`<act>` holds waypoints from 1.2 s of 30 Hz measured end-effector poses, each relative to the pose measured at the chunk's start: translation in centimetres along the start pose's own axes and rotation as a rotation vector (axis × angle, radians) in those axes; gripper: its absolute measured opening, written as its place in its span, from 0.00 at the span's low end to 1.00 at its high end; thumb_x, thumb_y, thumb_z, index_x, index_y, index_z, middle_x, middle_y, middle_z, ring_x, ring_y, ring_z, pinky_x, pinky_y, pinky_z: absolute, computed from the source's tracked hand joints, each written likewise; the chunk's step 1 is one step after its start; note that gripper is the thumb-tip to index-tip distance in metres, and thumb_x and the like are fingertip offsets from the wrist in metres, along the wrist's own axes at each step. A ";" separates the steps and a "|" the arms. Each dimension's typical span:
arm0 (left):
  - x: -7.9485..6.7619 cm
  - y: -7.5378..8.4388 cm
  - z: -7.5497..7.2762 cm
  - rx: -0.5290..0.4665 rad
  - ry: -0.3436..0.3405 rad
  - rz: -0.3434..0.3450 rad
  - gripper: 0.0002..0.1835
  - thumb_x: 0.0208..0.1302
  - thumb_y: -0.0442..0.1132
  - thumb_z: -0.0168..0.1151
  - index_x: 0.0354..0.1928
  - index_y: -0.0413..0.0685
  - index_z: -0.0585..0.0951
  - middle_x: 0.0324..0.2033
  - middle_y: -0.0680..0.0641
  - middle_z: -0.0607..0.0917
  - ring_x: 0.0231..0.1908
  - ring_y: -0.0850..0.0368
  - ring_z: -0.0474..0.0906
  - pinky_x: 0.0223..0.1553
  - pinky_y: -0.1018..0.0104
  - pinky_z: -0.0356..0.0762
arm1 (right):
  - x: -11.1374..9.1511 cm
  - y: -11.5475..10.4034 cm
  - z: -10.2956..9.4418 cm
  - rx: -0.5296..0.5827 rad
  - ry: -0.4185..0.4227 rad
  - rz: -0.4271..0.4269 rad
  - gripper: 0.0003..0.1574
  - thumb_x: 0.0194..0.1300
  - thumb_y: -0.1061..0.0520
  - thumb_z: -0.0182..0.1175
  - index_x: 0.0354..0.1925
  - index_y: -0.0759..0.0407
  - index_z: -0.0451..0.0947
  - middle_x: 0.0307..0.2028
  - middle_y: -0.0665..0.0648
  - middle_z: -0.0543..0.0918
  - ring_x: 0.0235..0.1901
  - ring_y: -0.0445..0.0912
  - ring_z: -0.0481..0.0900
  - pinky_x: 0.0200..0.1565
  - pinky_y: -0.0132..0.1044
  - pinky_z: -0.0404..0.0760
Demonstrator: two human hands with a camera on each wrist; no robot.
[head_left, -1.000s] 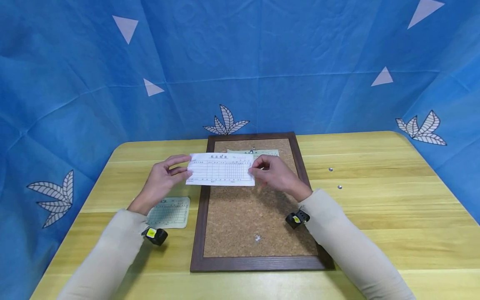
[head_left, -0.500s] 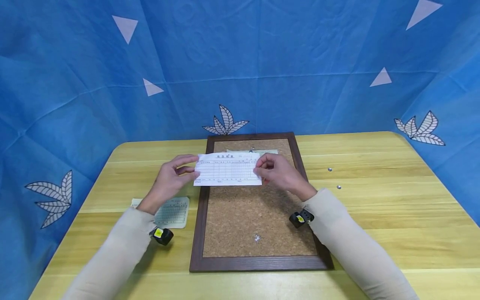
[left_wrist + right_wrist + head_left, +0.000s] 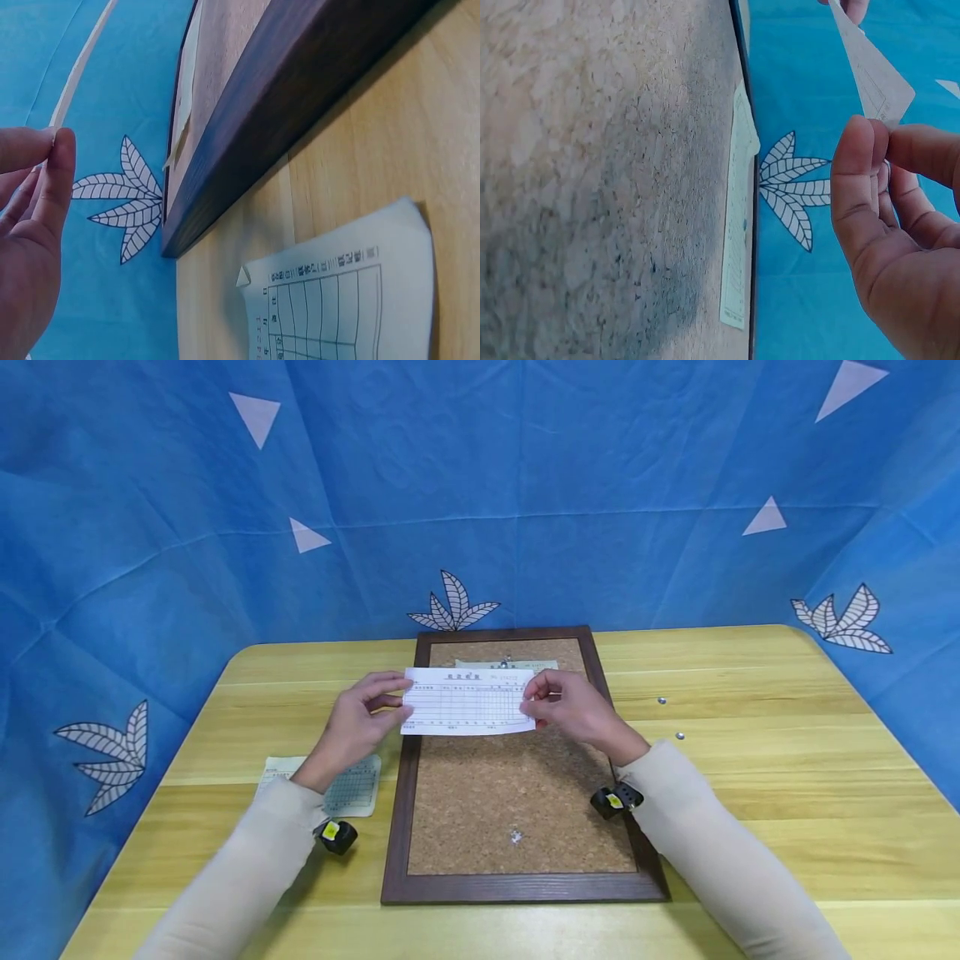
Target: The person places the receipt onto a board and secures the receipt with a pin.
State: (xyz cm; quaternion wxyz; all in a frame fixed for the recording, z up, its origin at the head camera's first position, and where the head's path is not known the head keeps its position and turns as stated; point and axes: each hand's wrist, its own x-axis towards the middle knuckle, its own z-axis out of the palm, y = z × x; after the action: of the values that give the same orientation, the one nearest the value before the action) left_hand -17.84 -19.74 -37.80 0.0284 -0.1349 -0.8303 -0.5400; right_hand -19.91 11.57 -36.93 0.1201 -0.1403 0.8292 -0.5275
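A white printed form slip (image 3: 467, 702) is held up level above the upper part of a cork board (image 3: 517, 793). My left hand (image 3: 358, 720) pinches its left end between thumb and fingers. At the other end, my right hand (image 3: 576, 712) pinches the right edge. The left wrist view shows the slip edge-on, rising from the left fingertips (image 3: 60, 142). Behind the held slip, a pale green form slip (image 3: 737, 217) lies on the cork near its far edge, mostly covered in the head view. A shiny tack (image 3: 504, 665) sits at its top.
Another pale green form slip (image 3: 352, 789) lies on the table left of the board, partly under my left forearm. Two small silver tacks (image 3: 662, 700) are on the table to the right. A small shiny cluster (image 3: 516, 837) sits low on the cork. A dark wooden frame (image 3: 517, 888) borders the board.
Both hands have shifted right, carrying the white form slip further over the board. More of the green slip at the left is uncovered.
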 end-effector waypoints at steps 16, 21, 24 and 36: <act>0.2 0.1 1.2 -0.037 -0.033 0.001 0.19 0.64 0.24 0.64 0.58 0.31 0.79 0.60 0.38 0.75 0.52 0.42 0.79 0.46 0.69 0.80 | -0.5 1.0 -1.2 0.109 -0.026 0.046 0.07 0.70 0.66 0.60 0.43 0.70 0.76 0.33 0.58 0.77 0.28 0.47 0.79 0.40 0.50 0.82; 0.4 0.0 1.6 -0.044 -0.039 0.017 0.19 0.64 0.24 0.64 0.58 0.32 0.80 0.59 0.39 0.76 0.51 0.44 0.79 0.46 0.70 0.80 | -0.8 1.3 -1.6 0.141 -0.041 0.093 0.09 0.70 0.64 0.61 0.44 0.69 0.76 0.34 0.58 0.77 0.30 0.48 0.79 0.41 0.49 0.82; 0.3 0.0 1.8 -0.026 -0.039 0.018 0.19 0.64 0.25 0.65 0.57 0.33 0.81 0.59 0.39 0.77 0.50 0.46 0.80 0.46 0.70 0.80 | -0.9 1.4 -1.6 0.134 -0.048 0.111 0.09 0.70 0.62 0.61 0.45 0.69 0.76 0.35 0.59 0.77 0.30 0.51 0.80 0.40 0.48 0.81; 0.3 -0.1 2.5 0.035 -0.057 0.017 0.20 0.64 0.26 0.65 0.59 0.34 0.80 0.59 0.39 0.77 0.47 0.47 0.81 0.45 0.70 0.80 | -0.8 2.1 -2.0 0.173 -0.044 0.136 0.08 0.70 0.67 0.59 0.45 0.72 0.75 0.38 0.61 0.77 0.29 0.46 0.77 0.38 0.43 0.82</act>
State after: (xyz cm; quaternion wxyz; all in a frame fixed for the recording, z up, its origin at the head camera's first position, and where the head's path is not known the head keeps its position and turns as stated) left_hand -17.91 -17.44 -38.92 0.0116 -0.1568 -0.8390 -0.5209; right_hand -20.09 14.33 -37.97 0.1855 -0.0844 0.7854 -0.5845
